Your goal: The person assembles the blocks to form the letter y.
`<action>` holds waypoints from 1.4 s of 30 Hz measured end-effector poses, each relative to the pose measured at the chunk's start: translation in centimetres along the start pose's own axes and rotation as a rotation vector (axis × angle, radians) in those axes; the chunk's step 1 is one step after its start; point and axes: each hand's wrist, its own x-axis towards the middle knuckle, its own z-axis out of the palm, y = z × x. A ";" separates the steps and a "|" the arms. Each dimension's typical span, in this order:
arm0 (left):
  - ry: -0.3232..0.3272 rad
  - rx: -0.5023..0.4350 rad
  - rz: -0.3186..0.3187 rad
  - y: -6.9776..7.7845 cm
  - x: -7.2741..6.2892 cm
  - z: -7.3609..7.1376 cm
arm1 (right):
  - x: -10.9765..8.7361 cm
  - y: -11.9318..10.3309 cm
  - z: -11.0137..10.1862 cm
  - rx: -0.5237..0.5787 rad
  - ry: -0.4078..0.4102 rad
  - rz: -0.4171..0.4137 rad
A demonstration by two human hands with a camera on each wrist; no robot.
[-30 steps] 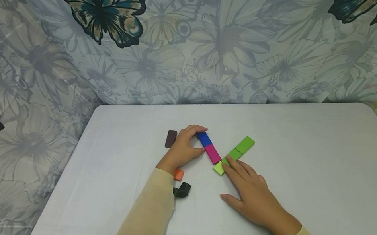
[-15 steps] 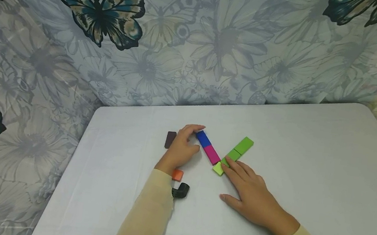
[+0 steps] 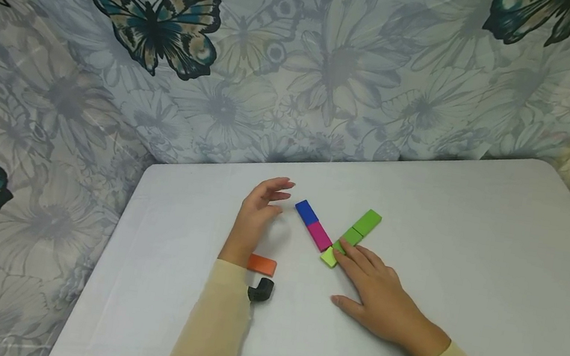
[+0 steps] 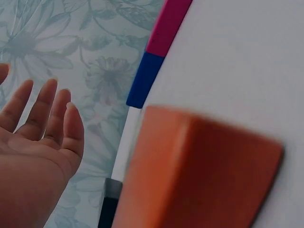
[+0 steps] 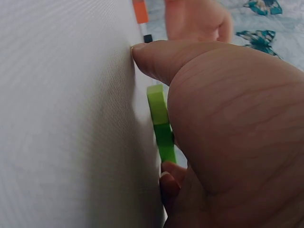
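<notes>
In the head view my left hand (image 3: 253,219) is held left of the blue block (image 3: 307,212), loosely spread and holding nothing. That block meets a magenta block (image 3: 319,236) end to end in a slanted row. A green row, with an upper green block (image 3: 368,222) and a lower green block (image 3: 351,236), slants the other way, making a V shape. At its foot lies a light green block (image 3: 328,257). My right hand (image 3: 381,292) rests its straight fingertips on the lower green row, thumb spread on the table.
An orange block (image 3: 262,265) lies beside my left wrist and looms large in the left wrist view. A dark block (image 4: 109,204), hidden by my left hand in the head view, shows there too. The white table (image 3: 472,247) backs onto a butterfly-patterned wall (image 3: 344,65).
My left hand has left the blue block's end and moved left, covering the dark block and baring more of the orange one. The right hand stays on the green row.
</notes>
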 end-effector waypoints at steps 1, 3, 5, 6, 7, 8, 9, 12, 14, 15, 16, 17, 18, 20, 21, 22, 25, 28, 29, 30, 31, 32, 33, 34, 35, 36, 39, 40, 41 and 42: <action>0.003 -0.029 -0.006 0.2 -0.1 -0.2 | 0.0 0.0 0.0 0.000 0.004 -0.002; 0.010 -0.065 -0.022 0.7 -0.3 -0.8 | 0.0 0.0 -0.1 0.002 0.017 -0.011; 0.024 -0.075 -0.043 1.0 -0.6 -1.5 | -0.1 0.0 -0.1 0.006 0.026 -0.019; 0.032 -0.077 -0.049 1.1 -0.7 -1.9 | -0.1 0.0 -0.1 0.009 0.028 -0.021; 0.042 -0.082 -0.050 1.2 -0.8 -2.3 | -0.1 0.0 -0.1 0.010 0.025 -0.019; 0.053 -0.083 -0.054 1.4 -0.9 -2.7 | -0.1 0.0 -0.1 0.012 0.022 -0.018; 0.063 -0.081 -0.057 1.5 -1.0 -3.1 | -0.1 0.0 -0.1 0.014 0.021 -0.019; 0.076 -0.086 -0.062 2.0 -1.6 -4.2 | -0.1 0.0 0.0 0.014 0.017 -0.015; 0.069 -0.096 -0.075 2.0 -2.2 -4.7 | -0.1 0.0 0.1 0.013 0.017 -0.014; 0.063 -0.103 -0.085 2.0 -2.5 -5.0 | -0.1 0.0 0.1 0.013 0.021 -0.018; 0.055 -0.108 -0.096 2.0 -2.9 -5.2 | -0.1 0.1 0.1 0.014 0.019 -0.016; 0.045 -0.109 -0.109 2.0 -3.2 -5.4 | -0.1 0.1 0.1 0.014 0.020 -0.017; 0.036 -0.107 -0.124 2.0 -3.6 -5.6 | -0.1 0.1 0.1 0.013 0.021 -0.018; 0.015 -0.097 -0.153 1.9 -4.2 -5.9 | -0.1 0.1 0.1 0.011 0.023 -0.019; 0.001 -0.090 -0.167 1.9 -4.5 -6.1 | -0.1 0.1 0.1 0.010 0.026 -0.020; -0.013 -0.079 -0.178 1.9 -4.8 -6.2 | -0.1 0.1 0.1 0.009 0.023 -0.016; -0.056 -0.059 -0.200 1.8 -5.8 -6.5 | -0.1 0.1 0.1 0.012 0.019 -0.011; -0.108 -0.016 -0.212 1.8 -6.8 -6.7 | 0.0 0.1 0.1 0.016 0.003 -0.005; -0.127 -0.005 -0.218 1.8 -7.1 -6.7 | 0.0 0.1 0.1 0.018 0.000 -0.005; -0.146 0.012 -0.229 1.8 -7.4 -6.7 | 0.0 0.1 0.1 0.017 -0.001 -0.004; -0.167 0.030 -0.241 1.8 -7.6 -6.8 | 0.0 0.1 0.2 0.014 -0.003 -0.004; -0.187 0.048 -0.255 1.8 -7.8 -6.8 | 0.0 0.1 0.1 0.013 -0.002 -0.004; -0.205 0.057 -0.272 1.7 -7.9 -6.8 | 0.0 0.1 0.1 0.012 -0.001 -0.004; -0.222 0.068 -0.290 1.7 -8.0 -6.8 | 0.0 0.1 0.1 0.012 0.004 -0.006; -0.239 0.075 -0.305 1.7 -8.1 -6.8 | 0.0 0.1 0.1 0.012 0.007 -0.008; -0.255 0.082 -0.319 1.6 -8.2 -6.8 | 0.0 0.1 0.0 0.011 0.011 -0.010; -0.313 0.104 -0.338 1.4 -8.1 -6.8 | -0.1 0.0 -0.1 0.013 0.020 -0.018; -0.330 0.108 -0.338 1.2 -8.1 -6.8 | -0.1 -0.1 -0.2 0.012 0.022 -0.021; -0.344 0.114 -0.339 1.1 -8.1 -6.8 | -0.1 -0.1 -0.2 0.011 0.022 -0.021; -0.356 0.121 -0.340 0.9 -8.1 -6.8 | -0.1 0.0 -0.3 0.011 0.025 -0.023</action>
